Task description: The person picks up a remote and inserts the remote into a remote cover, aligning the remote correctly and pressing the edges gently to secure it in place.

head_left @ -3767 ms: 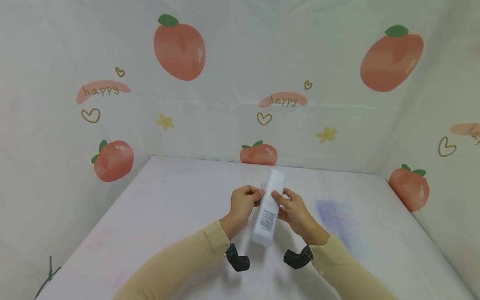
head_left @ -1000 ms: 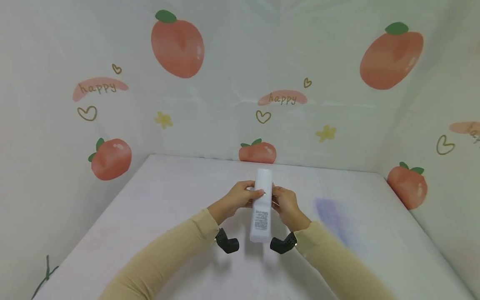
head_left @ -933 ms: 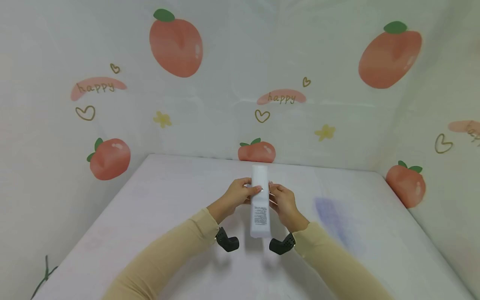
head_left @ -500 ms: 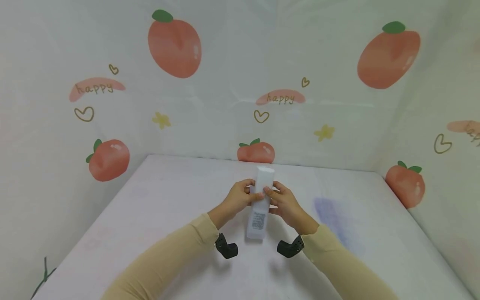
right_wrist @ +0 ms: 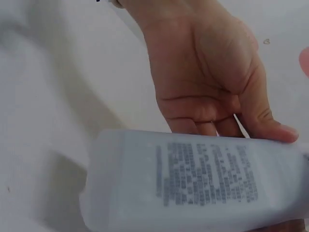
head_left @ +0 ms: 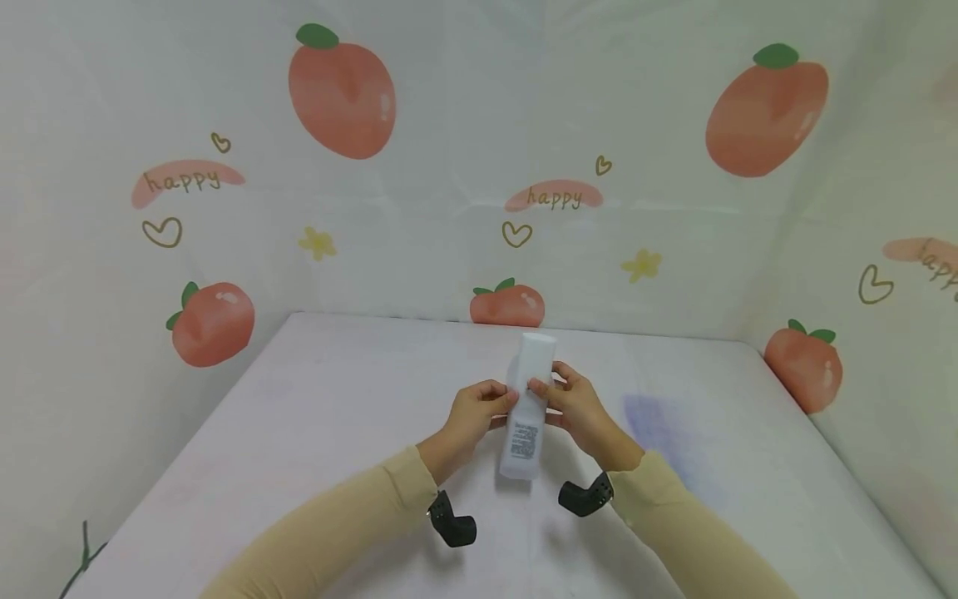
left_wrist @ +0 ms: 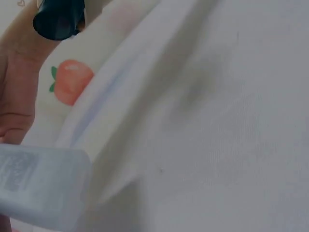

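A tall white plastic bottle [head_left: 535, 362] with a block of small dark print on its lower part is held off the table, tilted slightly right at its top. My left hand [head_left: 470, 418] pinches its left edge at mid-length. On the other side my right hand [head_left: 587, 416] grips it, thumb on the front face and fingers at the right edge and behind. The right wrist view shows the printed bottle [right_wrist: 140, 181] close up with my left hand [right_wrist: 207, 72] beyond it. In the left wrist view are the bottle's rounded end [left_wrist: 53, 193] and my right hand [left_wrist: 18, 92].
A white table [head_left: 359, 391] with a purple smudge lies below. White fabric walls [head_left: 449, 125] printed with red fruits, hearts and "happy" surround it. Black wrist cameras [head_left: 452, 522] hang under both sleeves.
My left thumb has slid from the bottle's front to its left edge. My right thumb, at the right edge about a second ago, lies on the front. The bottle has shifted slightly right.
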A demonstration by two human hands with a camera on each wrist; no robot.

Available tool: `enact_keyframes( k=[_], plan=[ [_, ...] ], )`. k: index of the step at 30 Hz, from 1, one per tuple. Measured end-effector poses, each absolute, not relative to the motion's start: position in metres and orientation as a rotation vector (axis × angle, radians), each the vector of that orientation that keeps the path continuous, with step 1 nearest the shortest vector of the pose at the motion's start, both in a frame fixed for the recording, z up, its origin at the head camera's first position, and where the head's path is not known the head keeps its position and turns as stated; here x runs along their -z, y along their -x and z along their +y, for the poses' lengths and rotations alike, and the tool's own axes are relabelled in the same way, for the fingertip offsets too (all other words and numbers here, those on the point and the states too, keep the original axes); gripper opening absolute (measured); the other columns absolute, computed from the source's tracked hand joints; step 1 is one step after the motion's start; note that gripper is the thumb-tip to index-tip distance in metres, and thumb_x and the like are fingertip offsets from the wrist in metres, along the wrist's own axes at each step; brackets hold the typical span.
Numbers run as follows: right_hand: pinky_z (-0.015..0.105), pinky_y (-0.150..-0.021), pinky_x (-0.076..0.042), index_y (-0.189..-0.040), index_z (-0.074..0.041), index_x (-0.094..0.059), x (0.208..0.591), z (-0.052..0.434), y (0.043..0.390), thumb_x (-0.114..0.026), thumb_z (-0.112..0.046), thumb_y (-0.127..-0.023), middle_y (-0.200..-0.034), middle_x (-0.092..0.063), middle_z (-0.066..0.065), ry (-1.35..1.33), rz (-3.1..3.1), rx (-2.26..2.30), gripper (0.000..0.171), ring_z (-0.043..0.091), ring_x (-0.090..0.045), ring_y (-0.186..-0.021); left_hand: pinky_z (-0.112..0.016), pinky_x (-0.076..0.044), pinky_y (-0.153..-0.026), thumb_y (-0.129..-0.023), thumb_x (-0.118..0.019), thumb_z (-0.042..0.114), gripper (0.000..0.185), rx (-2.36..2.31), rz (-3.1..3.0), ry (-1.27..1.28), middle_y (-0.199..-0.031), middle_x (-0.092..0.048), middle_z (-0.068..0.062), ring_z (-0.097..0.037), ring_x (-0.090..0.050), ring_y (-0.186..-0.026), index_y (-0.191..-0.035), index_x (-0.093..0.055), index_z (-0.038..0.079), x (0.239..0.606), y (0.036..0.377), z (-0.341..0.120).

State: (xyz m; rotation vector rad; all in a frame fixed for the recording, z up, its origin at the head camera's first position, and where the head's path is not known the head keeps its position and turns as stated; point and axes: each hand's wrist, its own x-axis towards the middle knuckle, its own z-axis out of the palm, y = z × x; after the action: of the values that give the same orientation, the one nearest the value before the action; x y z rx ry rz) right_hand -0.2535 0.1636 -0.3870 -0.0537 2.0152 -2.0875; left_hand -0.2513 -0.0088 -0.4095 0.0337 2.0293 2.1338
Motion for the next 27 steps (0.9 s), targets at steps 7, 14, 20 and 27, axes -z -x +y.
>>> enact_keyframes(
  k=[7,14,20,27],
  plan=[
    [0.04,-0.08,-0.056,-0.136,0.002,-0.039,0.38,0.16,0.246,-0.056,-0.02,-0.098,-0.108,-0.063,0.011,0.04,2.121,1.995,0.047,0.016,-0.066,-0.087,-0.029,-0.054,-0.075,-0.093,-0.065,0.015,0.022,-2.267,1.89,0.142,-0.084,-0.064,0.002,-0.011,-0.061,-0.077,-0.072,-0.058,0.013,0.402,0.242,-0.001],
    [0.05,-0.09,-0.053,-0.137,0.006,-0.034,0.378,0.159,0.236,-0.057,-0.024,-0.098,-0.116,-0.059,0.023,0.075,2.145,1.922,0.054,0.023,-0.066,-0.094,-0.028,-0.053,-0.074,-0.093,-0.064,0.013,0.019,-2.223,1.905,0.297,-0.09,-0.064,-0.003,-0.015,-0.059,-0.08,-0.075,-0.06,0.008,0.391,0.243,0.003],
    [0.052,-0.088,-0.053,-0.134,0.007,-0.034,0.376,0.155,0.232,-0.063,-0.039,-0.093,-0.114,-0.059,0.024,0.166,2.194,1.883,0.068,0.026,-0.066,-0.095,-0.027,-0.053,-0.073,-0.092,-0.065,0.012,0.013,-2.187,1.924,0.344,-0.084,-0.062,-0.004,-0.015,-0.058,-0.077,-0.09,-0.066,-0.001,0.381,0.254,0.002],
    [0.055,-0.089,-0.052,-0.137,0.003,-0.037,0.38,0.148,0.229,-0.056,-0.024,-0.099,-0.121,-0.057,0.026,0.103,2.235,1.817,0.05,0.034,-0.063,-0.104,-0.029,-0.055,-0.081,-0.093,-0.059,0.002,0.024,-2.234,1.74,0.457,-0.088,-0.064,-0.01,-0.015,-0.06,-0.078,-0.113,-0.061,-0.012,0.385,0.258,0.002]
  ],
)
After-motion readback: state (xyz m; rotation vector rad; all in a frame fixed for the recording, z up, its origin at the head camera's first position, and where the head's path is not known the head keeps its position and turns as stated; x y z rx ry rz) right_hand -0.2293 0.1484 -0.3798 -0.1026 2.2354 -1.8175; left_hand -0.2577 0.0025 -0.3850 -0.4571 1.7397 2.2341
